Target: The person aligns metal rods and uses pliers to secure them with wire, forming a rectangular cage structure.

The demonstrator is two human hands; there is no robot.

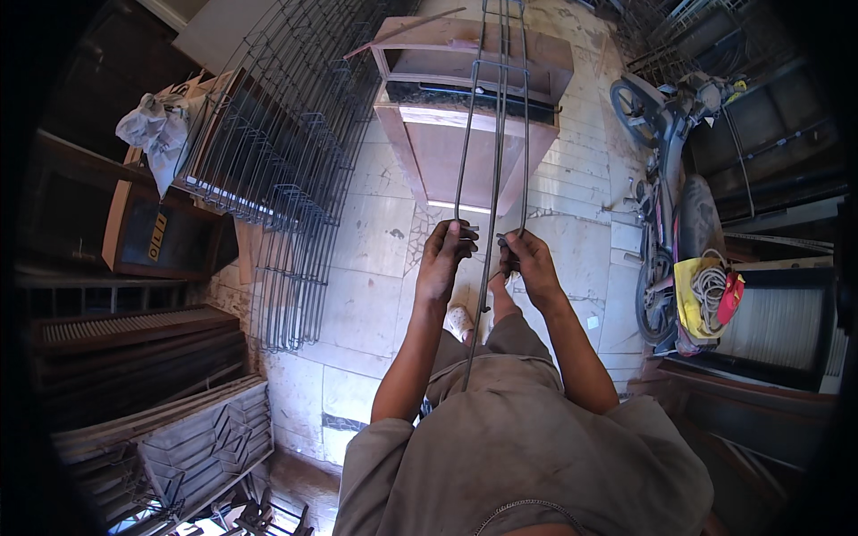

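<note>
The left hand (pixel 444 255) grips a steel rod of the rebar cage (pixel 493 134), which stretches from the person's lap up over the wooden table (pixel 429 152). The right hand (pixel 527 259) pinches a small tool against the middle rod.

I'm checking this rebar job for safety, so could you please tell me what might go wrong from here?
Both hands, left hand and right hand, are bare on the rebar cage, so wire ends could cut fingers. The cage rests only on the wooden stand and the person's lap, so it might slip sideways.
</note>
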